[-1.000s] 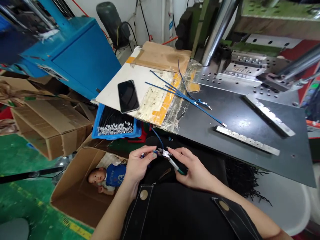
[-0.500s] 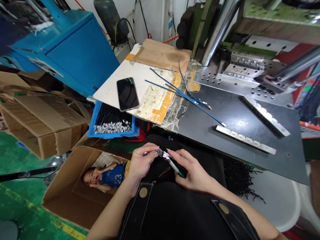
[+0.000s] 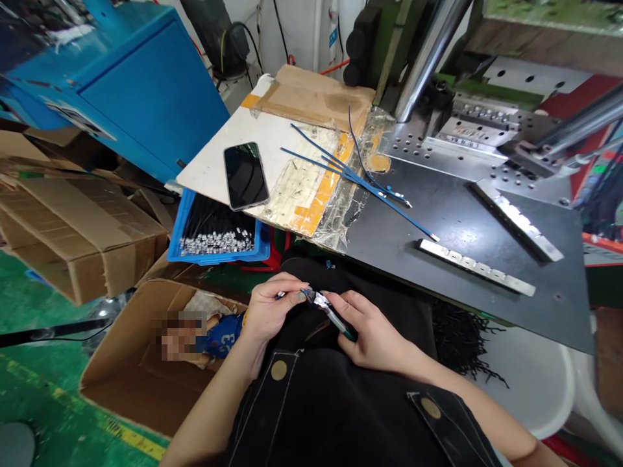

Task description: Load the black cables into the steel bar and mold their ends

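Note:
Above my lap, my left hand (image 3: 273, 310) pinches a small blue cable piece (image 3: 307, 295) between thumb and fingertips. My right hand (image 3: 372, 327) is closed around a slim hand tool (image 3: 335, 319) with a metallic front and a dark green handle end. The tool's tip meets a small silvery part (image 3: 321, 300) beside my left fingertips; its exact shape is too small to tell. On the table beyond lie several blue cables (image 3: 360, 183) with metal ends.
A phone (image 3: 246, 176) lies on the white board (image 3: 204, 170). Two metal strips (image 3: 477, 266) rest before the press (image 3: 479, 123). A blue bin (image 3: 219, 259) holds black cables. A small child (image 3: 219, 337) lies in a cardboard box (image 3: 131, 395) at left.
Both hands have shifted slightly left in the picture, still holding the cable piece and the tool. The surroundings have shifted slightly with the camera.

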A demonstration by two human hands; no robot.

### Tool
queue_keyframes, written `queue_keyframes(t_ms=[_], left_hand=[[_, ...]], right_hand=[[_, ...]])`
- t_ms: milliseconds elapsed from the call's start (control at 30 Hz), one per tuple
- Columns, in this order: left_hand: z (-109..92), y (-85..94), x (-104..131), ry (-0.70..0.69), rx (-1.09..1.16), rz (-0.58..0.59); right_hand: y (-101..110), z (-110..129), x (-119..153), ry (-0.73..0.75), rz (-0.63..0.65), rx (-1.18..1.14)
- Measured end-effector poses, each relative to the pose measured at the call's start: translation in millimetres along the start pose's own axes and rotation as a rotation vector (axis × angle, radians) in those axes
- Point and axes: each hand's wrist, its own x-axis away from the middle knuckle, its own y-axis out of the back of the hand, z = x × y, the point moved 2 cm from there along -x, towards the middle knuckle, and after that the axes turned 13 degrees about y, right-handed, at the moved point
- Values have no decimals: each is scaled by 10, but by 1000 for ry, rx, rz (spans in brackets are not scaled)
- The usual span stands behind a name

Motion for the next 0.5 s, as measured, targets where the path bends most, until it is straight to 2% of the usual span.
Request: queue_keyframes(t_ms=[133, 233, 300, 400, 500], left_hand=[[-35, 17, -17, -27, -12, 44], [-11, -3, -30, 58, 59, 79], [14, -48, -36, 156, 195, 74], [58, -148, -39, 309, 452, 50], [119, -230, -40, 401, 570, 16]], right_hand=[[47, -4, -32, -62, 43, -294], [45, -10, -47, -93, 82, -450], [33, -20, -45, -86, 27, -352], [-1, -26, -26, -60, -61, -62], [-30, -14, -10, -26, -66, 122]])
